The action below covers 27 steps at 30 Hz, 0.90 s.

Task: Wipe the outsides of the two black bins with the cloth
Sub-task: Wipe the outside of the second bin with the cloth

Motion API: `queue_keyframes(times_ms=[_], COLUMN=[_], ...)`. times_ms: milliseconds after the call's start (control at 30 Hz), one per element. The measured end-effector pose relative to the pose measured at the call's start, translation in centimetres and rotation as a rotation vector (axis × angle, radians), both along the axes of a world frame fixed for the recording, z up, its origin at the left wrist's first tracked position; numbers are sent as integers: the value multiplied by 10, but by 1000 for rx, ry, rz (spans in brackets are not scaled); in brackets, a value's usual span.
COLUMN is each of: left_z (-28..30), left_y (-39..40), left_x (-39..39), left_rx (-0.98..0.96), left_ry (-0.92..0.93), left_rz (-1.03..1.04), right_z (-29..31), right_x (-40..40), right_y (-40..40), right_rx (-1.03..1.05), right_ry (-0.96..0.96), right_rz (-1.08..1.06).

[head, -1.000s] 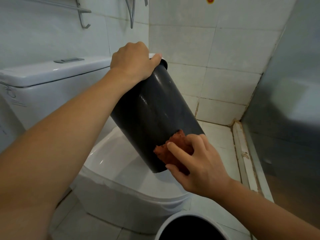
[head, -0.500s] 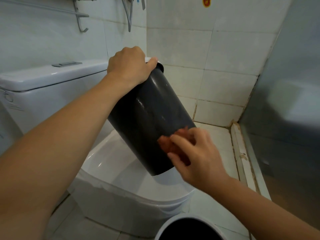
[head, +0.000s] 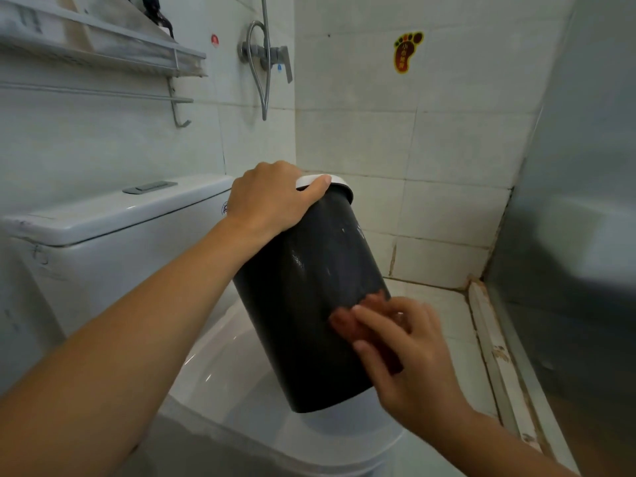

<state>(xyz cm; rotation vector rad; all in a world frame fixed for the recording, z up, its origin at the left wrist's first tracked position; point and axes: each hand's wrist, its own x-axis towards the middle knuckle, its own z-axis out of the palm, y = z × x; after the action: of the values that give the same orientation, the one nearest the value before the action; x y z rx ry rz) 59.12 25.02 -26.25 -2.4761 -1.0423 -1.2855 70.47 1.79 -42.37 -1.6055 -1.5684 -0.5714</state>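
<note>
A black bin (head: 309,297) with a white rim stands tilted on the closed toilet lid (head: 241,373). My left hand (head: 268,197) grips the bin's rim from above, thumb over the white ring. My right hand (head: 409,352) presses a reddish-brown cloth (head: 344,321) against the bin's lower right side, fingers spread over it. The cloth is blurred and mostly covered by my fingers. The second bin is out of frame.
The white toilet tank (head: 113,222) stands to the left, with a wire shelf (head: 103,49) and towel bar above it. A shower mixer and hose (head: 265,60) hang on the tiled wall. A grey partition (head: 578,235) closes off the right side; tiled floor lies beside it.
The view has tilted upward, so the second bin at the bottom edge has dropped out of frame. My right hand has slid the cloth along the bin's lower side.
</note>
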Motion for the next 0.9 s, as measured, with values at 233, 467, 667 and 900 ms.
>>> queue_keyframes(times_ms=[233, 467, 667, 900], left_z=[3, 0, -3, 2], left_y=[-2, -10, -18, -16], left_x=[-3, 0, 4, 4], left_rx=[10, 88, 151, 140], left_ry=[4, 1, 64, 102], left_rz=[-105, -171, -245, -256], right_z=[13, -6, 12, 35], right_x=[12, -13, -1, 11], right_y=[10, 0, 21, 42], right_rx=[43, 114, 126, 172], right_ry=[138, -46, -51, 450], right_rz=[-63, 66, -15, -89])
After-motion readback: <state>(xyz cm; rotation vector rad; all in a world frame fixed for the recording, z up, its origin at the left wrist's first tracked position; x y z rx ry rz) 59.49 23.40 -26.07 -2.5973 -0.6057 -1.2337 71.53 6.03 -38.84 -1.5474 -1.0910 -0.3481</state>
